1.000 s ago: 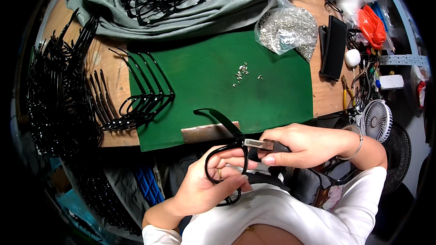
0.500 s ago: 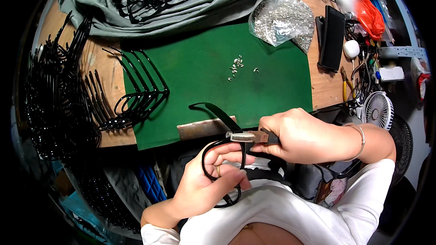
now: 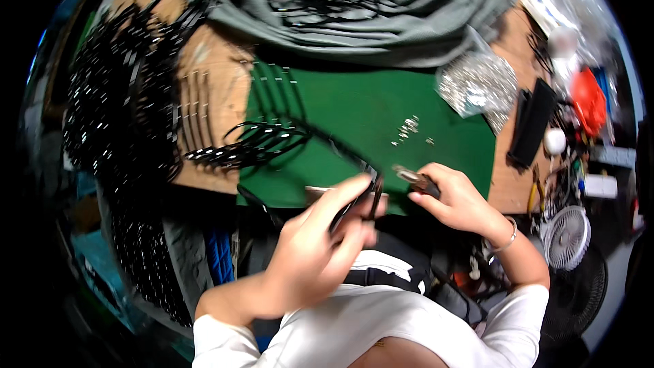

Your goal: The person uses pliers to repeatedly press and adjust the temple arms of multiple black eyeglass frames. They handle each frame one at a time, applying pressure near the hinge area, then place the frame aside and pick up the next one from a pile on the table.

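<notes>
My left hand (image 3: 313, 249), blurred by motion, is closed on a black eyeglass frame (image 3: 373, 177) over the front edge of the green mat (image 3: 354, 99). One long temple of that frame reaches up and left across the mat; my fingers hide part of the rims. To the right, my right hand (image 3: 460, 201) grips pliers (image 3: 411, 176), whose metal jaws point left, apart from the frame. Several black eyeglass frames (image 3: 266, 142) lie in a row at the mat's left. Tiny silvery metal pieces (image 3: 407, 131) lie scattered beyond the pliers.
A large heap of black frames (image 3: 129, 102) stands at the left. More lie on grey cloth (image 3: 409, 44) at the back. A clear bag of small metal parts (image 3: 480, 82), a black phone-like object (image 3: 531, 123), yellow-handled pliers (image 3: 535, 191) and a white fan (image 3: 567, 237) are at the right.
The pliers have come away from the eyeglass frame, and my right hand has drawn apart from the left. My left hand has turned the frame and raised it toward the mat. The view has shifted left.
</notes>
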{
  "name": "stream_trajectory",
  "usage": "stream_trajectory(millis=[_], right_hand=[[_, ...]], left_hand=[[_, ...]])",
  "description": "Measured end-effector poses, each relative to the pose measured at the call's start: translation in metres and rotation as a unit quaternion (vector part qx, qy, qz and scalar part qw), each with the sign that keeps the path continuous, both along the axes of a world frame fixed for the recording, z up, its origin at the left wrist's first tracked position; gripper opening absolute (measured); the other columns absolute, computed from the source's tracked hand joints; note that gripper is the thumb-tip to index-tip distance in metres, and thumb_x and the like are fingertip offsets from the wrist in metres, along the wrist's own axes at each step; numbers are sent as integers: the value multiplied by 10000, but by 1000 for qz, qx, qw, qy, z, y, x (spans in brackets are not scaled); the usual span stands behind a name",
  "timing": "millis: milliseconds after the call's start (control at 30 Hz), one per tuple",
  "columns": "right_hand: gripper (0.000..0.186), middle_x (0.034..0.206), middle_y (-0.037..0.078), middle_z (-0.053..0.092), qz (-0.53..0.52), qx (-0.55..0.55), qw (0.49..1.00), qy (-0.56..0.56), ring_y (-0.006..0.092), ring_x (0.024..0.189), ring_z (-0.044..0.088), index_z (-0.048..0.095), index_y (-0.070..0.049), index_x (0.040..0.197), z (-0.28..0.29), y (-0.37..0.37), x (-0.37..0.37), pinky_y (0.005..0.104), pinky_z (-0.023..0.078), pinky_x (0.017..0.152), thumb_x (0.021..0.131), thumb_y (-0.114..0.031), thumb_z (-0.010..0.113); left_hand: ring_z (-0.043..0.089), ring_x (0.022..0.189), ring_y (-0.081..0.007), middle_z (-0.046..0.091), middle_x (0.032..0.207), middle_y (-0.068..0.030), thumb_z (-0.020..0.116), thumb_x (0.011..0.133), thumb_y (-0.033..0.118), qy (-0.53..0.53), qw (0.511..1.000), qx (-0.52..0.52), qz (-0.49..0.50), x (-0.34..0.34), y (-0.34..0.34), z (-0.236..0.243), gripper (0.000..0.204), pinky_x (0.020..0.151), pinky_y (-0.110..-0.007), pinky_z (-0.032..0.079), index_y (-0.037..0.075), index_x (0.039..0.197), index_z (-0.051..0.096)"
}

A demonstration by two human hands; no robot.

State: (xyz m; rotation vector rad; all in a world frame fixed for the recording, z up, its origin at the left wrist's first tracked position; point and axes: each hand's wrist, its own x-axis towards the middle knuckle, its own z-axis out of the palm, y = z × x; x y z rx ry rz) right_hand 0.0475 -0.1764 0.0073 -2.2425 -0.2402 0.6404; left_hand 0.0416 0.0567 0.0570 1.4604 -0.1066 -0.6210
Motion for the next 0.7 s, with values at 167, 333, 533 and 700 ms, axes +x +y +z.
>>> stream_trajectory(millis=[167,333,533,700], right_hand=[[242,746,152,513,19,-20,999,-19,322,717,521,511,2,835,2,5,-2,374,414,635,750,-202,610],[245,746,154,524,29,-32,998,-39,321,724,522,523,15,842,1,5,0,379,418,637,741,-188,615],[266,726,153,522,13,-56,997,-60,317,703,519,528,26,847,0,15,4,377,415,627,732,-193,627],[266,714,150,516,12,-55,995,-79,314,689,511,527,23,838,-6,13,0,381,406,611,729,-196,632]], left_hand=[[565,746,-102,554,972,-118,471,851,20,-47,993,47,95,50,16,-37,382,668,-216,471,-21,1211,349],[427,911,-320,504,967,-145,592,778,200,-392,768,505,14,57,49,-25,343,771,-386,381,-14,1040,535],[374,1042,-309,455,1121,-163,551,794,117,-450,708,524,145,58,52,-46,183,875,-395,315,18,947,567],[472,880,-303,495,939,-150,596,768,129,-423,758,477,136,14,45,-45,272,771,-380,380,7,988,493]])
